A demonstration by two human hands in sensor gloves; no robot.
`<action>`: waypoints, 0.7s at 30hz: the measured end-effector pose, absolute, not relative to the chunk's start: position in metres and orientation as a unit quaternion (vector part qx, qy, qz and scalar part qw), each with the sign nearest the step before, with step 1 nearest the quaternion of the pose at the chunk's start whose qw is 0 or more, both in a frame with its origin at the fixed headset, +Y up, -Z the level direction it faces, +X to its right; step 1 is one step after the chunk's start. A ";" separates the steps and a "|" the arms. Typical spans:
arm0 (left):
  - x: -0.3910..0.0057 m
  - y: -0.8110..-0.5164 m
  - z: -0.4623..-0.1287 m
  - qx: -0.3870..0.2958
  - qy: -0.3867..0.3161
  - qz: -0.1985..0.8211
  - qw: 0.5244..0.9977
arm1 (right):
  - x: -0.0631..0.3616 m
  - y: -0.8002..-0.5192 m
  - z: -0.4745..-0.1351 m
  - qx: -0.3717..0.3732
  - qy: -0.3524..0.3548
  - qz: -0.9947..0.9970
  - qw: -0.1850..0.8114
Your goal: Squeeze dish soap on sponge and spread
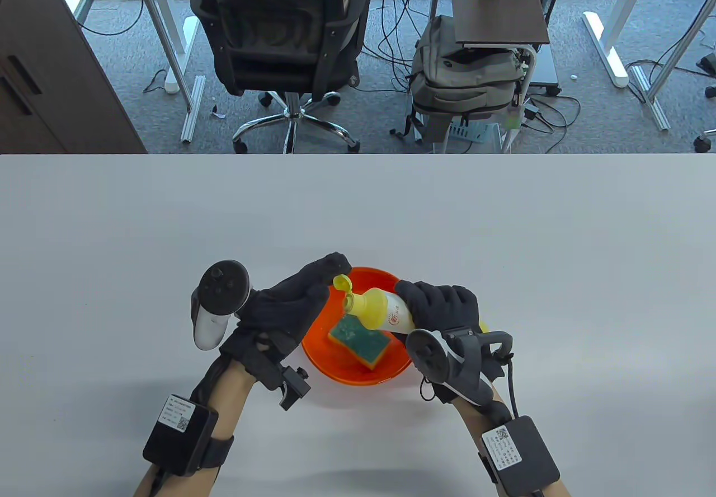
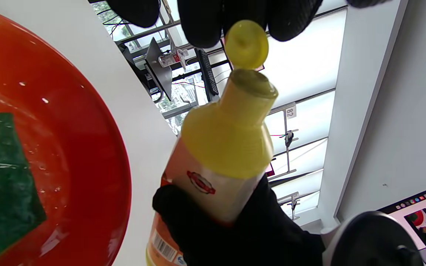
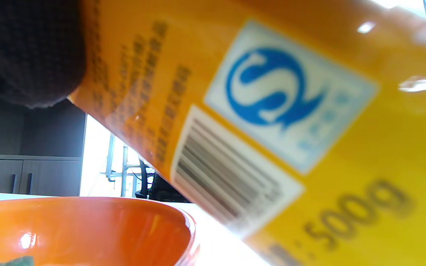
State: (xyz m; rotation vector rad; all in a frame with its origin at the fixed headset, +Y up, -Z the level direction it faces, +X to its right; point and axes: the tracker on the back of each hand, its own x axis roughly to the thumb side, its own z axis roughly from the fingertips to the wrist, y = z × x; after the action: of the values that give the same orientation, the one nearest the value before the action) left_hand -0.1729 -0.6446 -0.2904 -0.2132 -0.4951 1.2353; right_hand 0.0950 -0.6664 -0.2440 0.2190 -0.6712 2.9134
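Observation:
A yellow dish soap bottle is tilted over an orange bowl, its nozzle toward the left. My right hand grips the bottle's body. The flip cap stands open; my left hand has its fingertips at the cap. A green and yellow sponge lies in the bowl, under the nozzle. In the left wrist view the bottle, its open cap, my left fingertips and the sponge in the bowl show. The right wrist view is filled by the bottle's label above the bowl rim.
The bowl sits near the front of a white table. Beyond the far edge are an office chair, a backpack and a small side table.

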 end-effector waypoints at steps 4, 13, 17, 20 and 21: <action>-0.172 -0.635 -0.284 -0.088 -0.251 0.577 0.772 | 0.098 -0.665 -0.245 0.065 -0.219 0.969 0.096; -0.158 -0.626 -0.268 -0.067 -0.278 0.491 0.823 | 0.099 -0.664 -0.245 0.056 -0.214 0.969 0.111; -0.150 -0.627 -0.262 -0.058 -0.291 0.442 0.847 | 0.099 -0.664 -0.245 0.051 -0.211 0.968 0.127; -0.145 -0.629 -0.259 -0.054 -0.295 0.419 0.857 | 0.099 -0.664 -0.245 0.048 -0.211 0.967 0.132; -0.143 -0.631 -0.257 -0.049 -0.294 0.413 0.861 | 0.100 -0.663 -0.246 0.046 -0.211 0.967 0.133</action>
State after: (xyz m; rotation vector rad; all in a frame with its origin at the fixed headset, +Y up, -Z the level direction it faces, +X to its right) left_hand -0.1434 -0.6312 -0.2571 -0.1024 -0.6166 0.8671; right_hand 0.0996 -0.6634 -0.2455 0.1345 -0.6133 2.8044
